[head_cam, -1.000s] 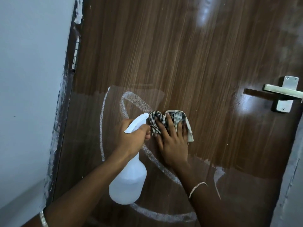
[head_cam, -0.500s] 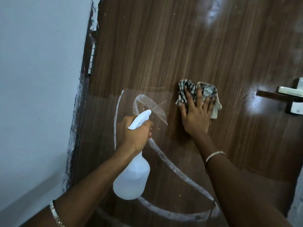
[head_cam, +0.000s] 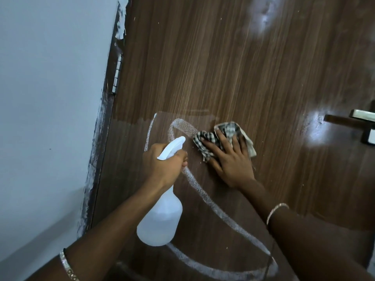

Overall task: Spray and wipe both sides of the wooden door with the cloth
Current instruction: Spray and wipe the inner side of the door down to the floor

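Note:
The brown wooden door fills most of the view, with white curved streaks across its lower half. My right hand presses a crumpled checked cloth flat against the door near its middle, fingers spread. My left hand grips the neck of a white spray bottle, whose nozzle points up at the door just left of the cloth. The bottle's body hangs below my fist.
A pale wall borders the door on the left, with a metal hinge and flaking paint along the frame. A metal door handle juts out at the right edge.
My right hand has slid the cloth down and to the left, back toward the spray bottle. The left hand and bottle have stayed in about the same place.

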A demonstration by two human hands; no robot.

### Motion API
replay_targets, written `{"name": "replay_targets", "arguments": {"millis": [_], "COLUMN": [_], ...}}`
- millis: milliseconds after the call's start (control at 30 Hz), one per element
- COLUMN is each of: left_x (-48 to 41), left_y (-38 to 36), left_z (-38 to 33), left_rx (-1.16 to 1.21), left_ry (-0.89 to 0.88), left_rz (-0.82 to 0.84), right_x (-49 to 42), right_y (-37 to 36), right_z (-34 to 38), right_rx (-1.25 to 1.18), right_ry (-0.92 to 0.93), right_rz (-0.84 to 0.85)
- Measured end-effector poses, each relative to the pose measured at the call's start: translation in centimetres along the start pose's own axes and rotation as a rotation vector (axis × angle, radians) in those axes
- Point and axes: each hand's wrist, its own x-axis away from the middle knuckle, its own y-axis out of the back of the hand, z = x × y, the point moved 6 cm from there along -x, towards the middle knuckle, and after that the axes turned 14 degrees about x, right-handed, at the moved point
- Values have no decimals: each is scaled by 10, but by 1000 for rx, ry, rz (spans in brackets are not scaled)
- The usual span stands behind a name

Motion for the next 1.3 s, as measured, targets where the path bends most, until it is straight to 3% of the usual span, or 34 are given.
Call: {"name": "replay_targets", "arguments": {"millis": [200, 367, 533, 633, 733, 800, 933, 1067, 1133, 1233, 1300], "left_x": [-14, -18, -17, -15, -16, -19, -27, -32, -32, -28, -26], "left_y": [1, 6, 15, 21, 26, 31, 38, 47, 52, 57, 60], "left_z": [8, 14, 20, 21, 18, 18, 21, 17, 13, 11, 14], "left_rx": [-3, -16, -29, -24, -13, -14, -27, -34, -48, -78, -87], "left_ry": [-18, -29, -18, 5, -1, -1, 10, -8, -28, -39, -26], "left_rz": [-20, -37, -79, -108, -113, -113, -103, -117, -121, -140, -138], "right_x": [-112, -97, -21, -17, -43, -75, -133, -131, -109, -67, -59], "right_y": [35, 26, -14, -16, -7, 3, 35, 35, 20, -7, -14], "right_z": [-26, 0, 82, 81, 59, 37, -3, 20, 56, 116, 128], "right_rx": [-37, -49, -7, 7, 56, 83, 47, 9, -2, 37, 52], "right_ry": [-71, -170, 252, 451, 534, 477, 168, -50, 56, 401, 522], "right_rz": [-104, -189, -142, -94, -60, -56, -126, -196, -199, -221, -209]}}
